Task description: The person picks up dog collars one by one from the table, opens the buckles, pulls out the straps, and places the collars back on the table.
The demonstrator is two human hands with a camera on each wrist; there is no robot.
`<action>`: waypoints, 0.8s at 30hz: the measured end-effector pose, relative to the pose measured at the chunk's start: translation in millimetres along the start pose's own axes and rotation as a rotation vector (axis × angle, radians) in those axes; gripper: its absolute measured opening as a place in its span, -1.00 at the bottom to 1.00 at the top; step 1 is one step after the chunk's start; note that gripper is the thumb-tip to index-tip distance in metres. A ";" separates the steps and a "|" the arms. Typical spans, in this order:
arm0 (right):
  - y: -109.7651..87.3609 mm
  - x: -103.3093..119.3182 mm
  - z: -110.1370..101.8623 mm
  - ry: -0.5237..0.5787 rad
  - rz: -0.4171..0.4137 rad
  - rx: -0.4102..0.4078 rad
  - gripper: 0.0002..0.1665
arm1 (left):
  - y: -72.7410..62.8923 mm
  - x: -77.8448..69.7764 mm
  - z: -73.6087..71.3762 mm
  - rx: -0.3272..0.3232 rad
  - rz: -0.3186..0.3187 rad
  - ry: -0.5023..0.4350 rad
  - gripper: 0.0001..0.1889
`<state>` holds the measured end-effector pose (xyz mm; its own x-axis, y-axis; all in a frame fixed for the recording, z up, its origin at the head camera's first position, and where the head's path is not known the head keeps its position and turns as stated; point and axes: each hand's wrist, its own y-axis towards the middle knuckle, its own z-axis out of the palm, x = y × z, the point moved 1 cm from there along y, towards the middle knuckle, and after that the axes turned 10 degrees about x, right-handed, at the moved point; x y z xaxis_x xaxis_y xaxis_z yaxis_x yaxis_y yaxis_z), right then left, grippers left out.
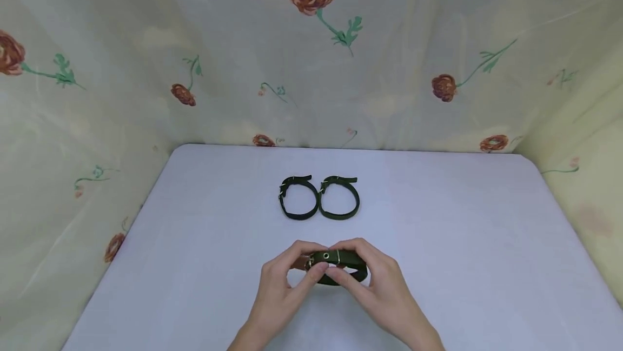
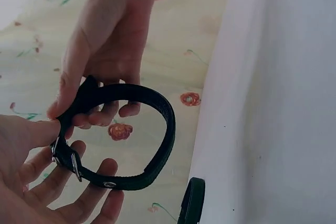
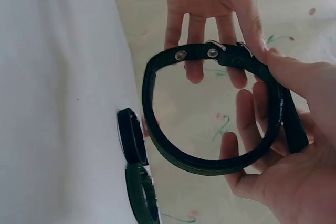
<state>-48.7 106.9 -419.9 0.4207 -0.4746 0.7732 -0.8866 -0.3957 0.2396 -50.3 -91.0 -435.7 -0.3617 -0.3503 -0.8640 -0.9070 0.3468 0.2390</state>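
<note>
A dark green buckled collar (image 1: pixel 348 258), closed into a loop, is held up between both hands over the near middle of the table. My left hand (image 1: pixel 282 289) grips it at the metal buckle (image 2: pixel 76 166), thumb on the band and fingers spread behind. On the other side my right hand (image 1: pixel 384 289) pinches the band beside the strap's loose tail (image 3: pixel 294 129). The two thumb tips meet close together on the near face. Metal-rimmed holes (image 3: pixel 180 55) show along the strap near the buckle.
Two similar collars, a left one (image 1: pixel 299 216) and a right one (image 1: pixel 340 216), lie buckled into rings side by side on the white table (image 1: pixel 462 243), beyond the hands. Flower-patterned cloth (image 1: pixel 389 70) hangs behind the table and at both sides.
</note>
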 end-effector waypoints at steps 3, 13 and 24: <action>-0.6 0.2 0.5 0.041 -0.003 -0.011 -0.67 | -0.1 -0.7 0.8 0.008 -0.022 -0.045 -0.83; -0.3 0.9 2.2 0.086 0.051 -0.014 -0.73 | -0.7 -3.6 1.3 0.017 -0.107 -0.116 -0.83; 2.0 1.9 -0.3 0.140 0.084 -0.014 -0.77 | 3.7 -9.2 -0.6 -0.007 -0.171 -0.082 -0.86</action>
<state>-49.7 105.5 -417.8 0.3149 -0.3906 0.8651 -0.9205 -0.3477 0.1780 -50.5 -87.0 -426.6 -0.1833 -0.3315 -0.9255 -0.9554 0.2818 0.0883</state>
